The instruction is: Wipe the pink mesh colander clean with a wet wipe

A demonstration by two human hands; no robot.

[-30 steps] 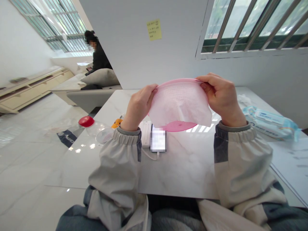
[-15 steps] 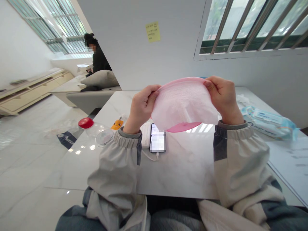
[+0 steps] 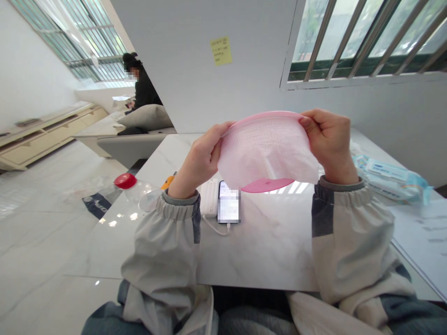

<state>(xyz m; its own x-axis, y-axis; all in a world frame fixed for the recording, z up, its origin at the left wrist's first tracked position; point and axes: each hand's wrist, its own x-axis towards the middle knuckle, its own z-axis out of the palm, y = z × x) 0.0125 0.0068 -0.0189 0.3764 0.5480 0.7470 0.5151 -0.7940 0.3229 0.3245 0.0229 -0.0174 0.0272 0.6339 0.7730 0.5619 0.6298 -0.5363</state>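
A thin, textured white wipe (image 3: pixel 265 149) hangs spread between my two hands, draped over the front of a pink round dish (image 3: pixel 267 185). The dish's rim shows along the top edge, and its lower part shows below the wipe; the middle is hidden. My left hand (image 3: pixel 206 149) is closed at the left end, thumb in front and fingers behind. At the right end, my right hand (image 3: pixel 327 135) pinches the wipe against the rim. Both are held above the table (image 3: pixel 261 251). Below my left hand lie a phone (image 3: pixel 228 204) with a lit screen and a white power bank (image 3: pixel 209 200).
Left of my left sleeve lies a clear bottle with a red cap (image 3: pixel 125 181), near an orange item (image 3: pixel 167 182). A blue wipes pack (image 3: pixel 393 179) and printed paper (image 3: pixel 424 232) lie on the right. A yellow note (image 3: pixel 221 51) sticks to the wall. A person (image 3: pixel 143 86) sits at back left.
My left hand has turned and shifted slightly left, its wrist now covering more of the orange item. My right hand has moved a little right. The wipe and dish stay held between them.
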